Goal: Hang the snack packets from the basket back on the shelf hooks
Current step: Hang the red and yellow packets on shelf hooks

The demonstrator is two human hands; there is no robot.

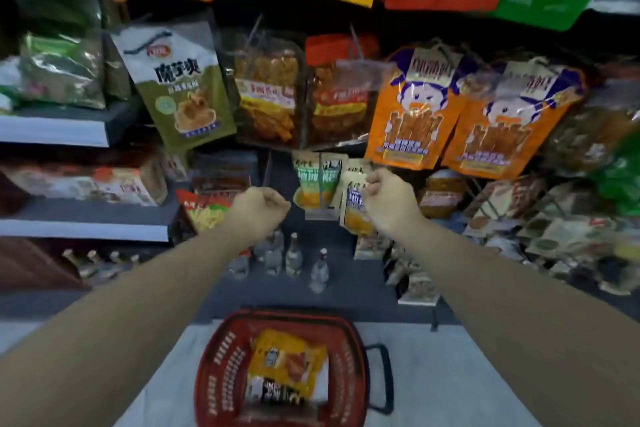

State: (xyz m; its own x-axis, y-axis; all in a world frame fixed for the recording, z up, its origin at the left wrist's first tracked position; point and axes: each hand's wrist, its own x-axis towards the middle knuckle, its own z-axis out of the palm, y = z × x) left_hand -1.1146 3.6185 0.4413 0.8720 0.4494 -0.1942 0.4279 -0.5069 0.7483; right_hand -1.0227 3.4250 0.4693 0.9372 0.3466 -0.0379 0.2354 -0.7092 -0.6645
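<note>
Reaching forward with both bare arms, a person faces a dim shop display of hanging snacks. Far left, grey shelves [83, 229] carry blurred packs. Next to them hangs a green and white packet [180, 87], then two clear packs of reddish-brown strips [266, 97], and further right two orange packets with a cartoon figure [412, 107].

The left hand [258, 210] is curled into a fist with nothing visible in it, raised in front of a pack of pale strips [204, 211]. Just right of it a small green and yellow packet [317, 180] hangs from a hook [322, 166]. The right hand [389, 199] pinches the top of a small white, blue and orange snack packet [355, 208], held up just beside that hanging one; whether its hole has met a hook I cannot tell.

Below the hands, small glass bottles [294, 255] stand on a dark ledge. Nearest, on the pale floor, sits a red basket [214, 367] with a black handle, holding a yellow packet [287, 360] and a darker pack under it.
</note>
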